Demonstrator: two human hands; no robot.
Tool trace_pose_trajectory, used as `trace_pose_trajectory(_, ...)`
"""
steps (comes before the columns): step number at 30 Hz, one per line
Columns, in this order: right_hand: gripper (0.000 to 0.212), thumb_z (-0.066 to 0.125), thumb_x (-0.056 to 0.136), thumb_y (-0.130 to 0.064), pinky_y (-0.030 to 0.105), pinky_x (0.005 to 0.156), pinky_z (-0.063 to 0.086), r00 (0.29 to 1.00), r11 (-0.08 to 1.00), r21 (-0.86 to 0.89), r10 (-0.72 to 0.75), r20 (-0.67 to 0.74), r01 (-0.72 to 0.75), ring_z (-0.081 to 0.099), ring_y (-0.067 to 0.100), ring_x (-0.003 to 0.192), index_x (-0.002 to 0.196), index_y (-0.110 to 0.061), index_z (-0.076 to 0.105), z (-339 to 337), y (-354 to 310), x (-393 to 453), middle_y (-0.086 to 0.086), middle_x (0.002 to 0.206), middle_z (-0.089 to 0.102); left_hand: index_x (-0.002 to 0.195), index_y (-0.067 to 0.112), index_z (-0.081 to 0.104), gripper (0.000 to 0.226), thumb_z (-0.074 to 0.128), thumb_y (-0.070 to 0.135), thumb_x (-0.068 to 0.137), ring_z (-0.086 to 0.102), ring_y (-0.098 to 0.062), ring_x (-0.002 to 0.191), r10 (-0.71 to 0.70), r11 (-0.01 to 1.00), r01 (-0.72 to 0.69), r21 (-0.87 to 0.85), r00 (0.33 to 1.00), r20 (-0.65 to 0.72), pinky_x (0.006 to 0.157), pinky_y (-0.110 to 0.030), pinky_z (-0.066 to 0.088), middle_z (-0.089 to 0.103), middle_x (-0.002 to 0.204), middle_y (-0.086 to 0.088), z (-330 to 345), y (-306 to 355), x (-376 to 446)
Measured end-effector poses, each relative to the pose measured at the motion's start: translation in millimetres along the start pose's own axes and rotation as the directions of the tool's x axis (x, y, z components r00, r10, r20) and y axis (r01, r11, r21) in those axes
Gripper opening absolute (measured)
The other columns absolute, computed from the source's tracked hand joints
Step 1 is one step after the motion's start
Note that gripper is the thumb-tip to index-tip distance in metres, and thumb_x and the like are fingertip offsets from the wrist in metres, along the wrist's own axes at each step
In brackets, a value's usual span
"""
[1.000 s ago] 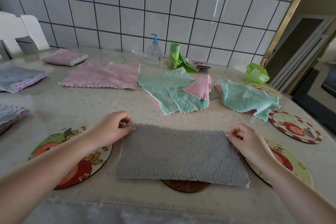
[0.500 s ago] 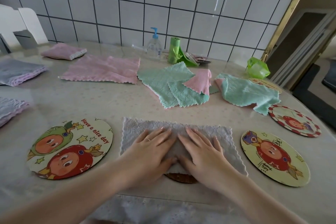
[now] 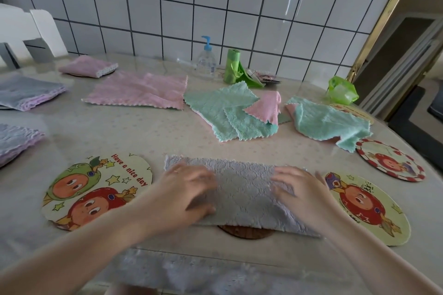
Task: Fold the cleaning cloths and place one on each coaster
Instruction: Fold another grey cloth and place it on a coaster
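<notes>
Both hands, left (image 3: 189, 189) and right (image 3: 297, 189), lay flat with open grip on the half-folded grey cloth (image 3: 242, 191), while three cartoon coasters (image 3: 72, 196) stood bare and pink and green cloths (image 3: 225, 108) lay unfolded.

A: Grey cloth (image 3: 242, 189)?
B: Folded to a long band, flat at the near middle of the worktop, covering a brown coaster (image 3: 244, 232) whose near rim shows under its edge.

A: Printed coasters?
B: A fruit-face coaster (image 3: 96, 189) left of the band, a second (image 3: 369, 208) right, a red-rimmed one (image 3: 390, 163) beyond it; all bare.

A: Other cloths?
B: Pink cloth (image 3: 139, 91) flat at far left-centre. Mint cloths (image 3: 225, 110) overlapped mid-worktop, a pink piece (image 3: 263, 108) on them; another mint cloth (image 3: 328, 122) crumpled to the right.
</notes>
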State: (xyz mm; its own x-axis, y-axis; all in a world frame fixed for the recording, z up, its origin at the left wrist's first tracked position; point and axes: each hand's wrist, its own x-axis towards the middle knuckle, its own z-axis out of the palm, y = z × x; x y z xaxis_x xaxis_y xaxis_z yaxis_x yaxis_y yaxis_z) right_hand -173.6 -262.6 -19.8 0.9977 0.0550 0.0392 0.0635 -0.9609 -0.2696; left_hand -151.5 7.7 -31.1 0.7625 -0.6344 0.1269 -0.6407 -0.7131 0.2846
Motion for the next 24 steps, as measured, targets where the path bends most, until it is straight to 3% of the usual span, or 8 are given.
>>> trace_pose_trajectory(1,0.033,0.044,0.093,-0.043,0.048,0.116,0.009,0.999,0.998,0.056,-0.04,-0.025,0.041,0.037,0.0,0.128,0.121,-0.035,0.058,-0.2,-4.5,11.2,-0.02,0.137,0.046,0.131,0.035,0.049,0.055,0.039,0.062,0.083,0.038,-0.002,0.126,0.099,0.994,-0.101,-0.044,0.994,-0.042,0.108,-0.03,0.034,0.048,0.135,0.014,1.8,11.4,0.0)
trace_pose_trajectory(3,0.028,0.048,0.093,-0.033,0.046,0.112,0.026,0.993,0.984,0.133,-0.116,-0.035,0.12,0.048,0.002,0.119,0.117,-0.03,0.063,2.7,-15.8,33.8,-0.016,0.129,0.055,0.119,0.031,0.06,0.038,0.048,0.048,0.086,0.055,-0.005,0.105,0.264,0.963,-0.267,-0.041,0.962,-0.07,0.089,-0.027,0.049,0.061,0.114,0.012,10.0,30.0,1.2)
trace_pose_trajectory(5,0.029,0.05,0.093,-0.027,0.04,0.103,0.038,0.991,0.981,0.138,-0.137,-0.002,0.136,0.054,0.008,0.113,0.119,-0.025,0.063,6.3,-26.2,52.8,-0.009,0.124,0.058,0.113,0.029,0.063,0.031,0.052,0.04,0.086,0.059,-0.009,0.095,0.291,0.953,-0.296,-0.059,0.953,-0.081,0.08,-0.029,0.052,0.063,0.105,0.012,20.7,38.7,3.5)
trace_pose_trajectory(9,0.023,0.059,0.088,-0.029,0.032,0.087,0.049,0.992,0.989,0.102,-0.115,0.048,0.109,0.059,0.01,0.095,0.108,-0.025,0.068,8.8,-34.6,76.6,-0.007,0.107,0.064,0.099,0.033,0.068,0.025,0.052,0.036,0.081,0.056,-0.003,0.079,0.247,0.965,-0.259,-0.041,0.95,-0.188,0.066,-0.02,0.05,0.06,0.089,0.017,29.6,47.4,3.6)
trace_pose_trajectory(13,0.013,0.067,0.082,-0.028,0.02,0.068,0.045,0.992,0.989,0.088,-0.124,0.012,0.123,0.058,0.005,0.08,0.093,-0.024,0.071,8.1,-33.8,83.3,-0.008,0.091,0.066,0.092,0.034,0.068,0.021,0.051,0.036,0.081,0.055,0.0,0.074,0.179,0.978,-0.198,-0.064,0.959,-0.221,0.063,-0.011,0.041,0.058,0.083,0.018,33.4,49.2,1.6)
trace_pose_trajectory(18,0.016,0.066,0.083,-0.028,0.023,0.071,0.043,0.989,0.993,0.08,-0.091,0.117,0.082,0.058,0.01,0.083,0.095,-0.018,0.068,6.2,-34.3,84.4,-0.007,0.085,0.062,0.081,0.033,0.068,0.022,0.046,0.033,0.079,0.057,-0.002,0.067,0.139,0.986,-0.157,-0.048,0.955,-0.262,0.056,-0.014,0.045,0.056,0.077,0.017,36.8,52.9,3.8)
trace_pose_trajectory(21,0.017,0.06,0.086,-0.027,0.025,0.073,0.043,0.974,0.992,0.011,-0.126,0.186,0.126,0.058,0.014,0.087,0.098,-0.015,0.066,0.0,-37.8,85.9,-0.002,0.094,0.064,0.078,0.032,0.065,0.02,0.044,0.03,0.079,0.057,-0.004,0.065,0.138,0.988,-0.152,-0.031,0.953,-0.27,0.053,-0.016,0.047,0.055,0.077,0.015,35.6,55.1,6.0)
trace_pose_trajectory(24,0.012,0.059,0.087,-0.025,0.021,0.064,0.04,0.961,0.982,0.074,-0.184,0.205,0.172,0.054,0.008,0.078,0.095,-0.017,0.062,-10.9,-39.0,84.4,-0.005,0.091,0.061,0.08,0.029,0.061,0.014,0.047,0.027,0.08,0.055,-0.004,0.067,0.145,0.987,-0.16,-0.026,0.94,-0.308,0.053,-0.021,0.048,0.055,0.08,0.014,28.8,55.4,2.7)
